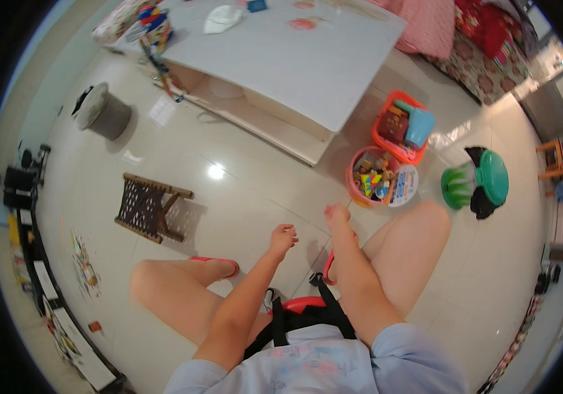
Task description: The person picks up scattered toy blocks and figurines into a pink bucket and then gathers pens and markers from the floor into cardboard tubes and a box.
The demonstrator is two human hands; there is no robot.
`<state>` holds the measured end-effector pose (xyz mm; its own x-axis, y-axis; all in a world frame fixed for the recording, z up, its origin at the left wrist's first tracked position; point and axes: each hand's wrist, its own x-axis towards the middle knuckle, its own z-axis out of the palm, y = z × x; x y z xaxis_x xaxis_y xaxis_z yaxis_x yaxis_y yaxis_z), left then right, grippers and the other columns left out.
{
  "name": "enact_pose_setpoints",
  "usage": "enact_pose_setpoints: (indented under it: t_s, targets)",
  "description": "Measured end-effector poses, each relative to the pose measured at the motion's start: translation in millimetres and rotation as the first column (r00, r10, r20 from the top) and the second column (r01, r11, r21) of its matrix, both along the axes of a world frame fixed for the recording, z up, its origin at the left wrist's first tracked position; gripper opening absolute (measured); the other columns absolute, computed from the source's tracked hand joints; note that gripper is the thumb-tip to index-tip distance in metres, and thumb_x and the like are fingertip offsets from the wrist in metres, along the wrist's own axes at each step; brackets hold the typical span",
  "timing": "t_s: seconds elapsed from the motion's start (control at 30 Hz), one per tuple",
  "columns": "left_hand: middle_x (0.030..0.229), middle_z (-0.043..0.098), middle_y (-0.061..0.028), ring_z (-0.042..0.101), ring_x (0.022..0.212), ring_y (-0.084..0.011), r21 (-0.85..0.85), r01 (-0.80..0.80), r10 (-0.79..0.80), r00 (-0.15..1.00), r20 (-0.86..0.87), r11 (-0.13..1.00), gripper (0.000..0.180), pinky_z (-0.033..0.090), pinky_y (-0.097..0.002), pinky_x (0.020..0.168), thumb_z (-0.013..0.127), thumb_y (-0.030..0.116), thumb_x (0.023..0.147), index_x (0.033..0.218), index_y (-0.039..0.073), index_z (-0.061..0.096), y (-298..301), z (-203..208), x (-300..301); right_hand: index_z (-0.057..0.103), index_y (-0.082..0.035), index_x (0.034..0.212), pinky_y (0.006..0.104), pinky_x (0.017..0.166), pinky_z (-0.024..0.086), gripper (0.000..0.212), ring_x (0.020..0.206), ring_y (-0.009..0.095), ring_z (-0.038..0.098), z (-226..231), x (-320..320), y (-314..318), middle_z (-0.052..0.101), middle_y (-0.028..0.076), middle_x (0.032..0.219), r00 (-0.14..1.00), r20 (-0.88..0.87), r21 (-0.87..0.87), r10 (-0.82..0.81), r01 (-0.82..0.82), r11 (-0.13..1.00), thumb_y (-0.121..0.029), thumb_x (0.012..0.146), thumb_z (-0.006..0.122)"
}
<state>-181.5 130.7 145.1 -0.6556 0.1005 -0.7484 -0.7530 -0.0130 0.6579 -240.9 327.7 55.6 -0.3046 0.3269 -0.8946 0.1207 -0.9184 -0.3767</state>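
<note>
My left hand [284,240] hovers over the tiled floor between my knees, its fingers loosely bent and a little apart, with nothing in it. My right hand [338,214] is held out slightly farther forward, near the right knee; its fingers look loosely bent and somewhat blurred, and no object shows in it. Nearest to the right hand stands a pink round bucket [353,187] filled with small toys and blocks. A white round lid [405,185] leans at its right side. Behind the bucket, an orange basket [378,134] holds a blue item and a brown one. Neither hand touches these containers.
A low white table [281,59] spans the far side. On the left are a folding wooden stool [147,207] and a grey bin [112,119]. A green bin [455,186] with a black bag stands at right. Small scattered pieces [86,266] lie on the left floor.
</note>
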Motion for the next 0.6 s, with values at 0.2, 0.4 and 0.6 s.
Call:
enact_pose_setpoints:
  t_s: [0.2, 0.4, 0.6]
  targets:
    - [0.076, 0.056, -0.0067, 0.056, 0.058, -0.0149, -0.013, -0.191, 0.189, 0.979, -0.082, 0.982, 0.029, 0.043, -0.025, 0.048, 0.051, 0.013, 0.079, 0.105, 0.0, 0.049, -38, 10, 7, 0.049, -0.005, 0.082, 0.0277, 0.044, 0.042, 0.006, 0.05, 0.018, 0.052, 40, 53, -128, 0.053, 0.007, 0.059, 0.823, 0.015, 0.065, 0.568, -0.568, 0.821, -0.01, 0.083, 0.046]
    - [0.086, 0.057, -0.0102, 0.057, 0.067, -0.0166, 0.061, -0.314, 0.319, 0.935, -0.157, 0.948, 0.03, 0.046, -0.0273, 0.055, 0.049, 0.015, 0.08, 0.107, 0.003, 0.047, -81, 37, 22, 0.05, -0.002, 0.102, 0.0271, 0.049, 0.045, 0.021, 0.059, 0.017, 0.054, 98, 56, -178, 0.054, 0.008, 0.068, 0.554, -0.051, 0.307, 0.831, -0.783, 0.541, -0.008, 0.082, 0.045]
    - [0.083, 0.057, -0.0104, 0.058, 0.065, -0.0179, 0.065, -0.447, 0.451, 0.877, -0.164, 0.892, 0.025, 0.046, -0.0273, 0.054, 0.049, 0.013, 0.079, 0.103, 0.003, 0.048, -120, 51, 49, 0.05, 0.0, 0.103, 0.0248, 0.048, 0.044, 0.023, 0.058, 0.015, 0.054, 108, 74, -221, 0.056, 0.009, 0.071, 0.442, 0.011, 0.413, 0.897, -0.819, 0.399, -0.006, 0.082, 0.043]
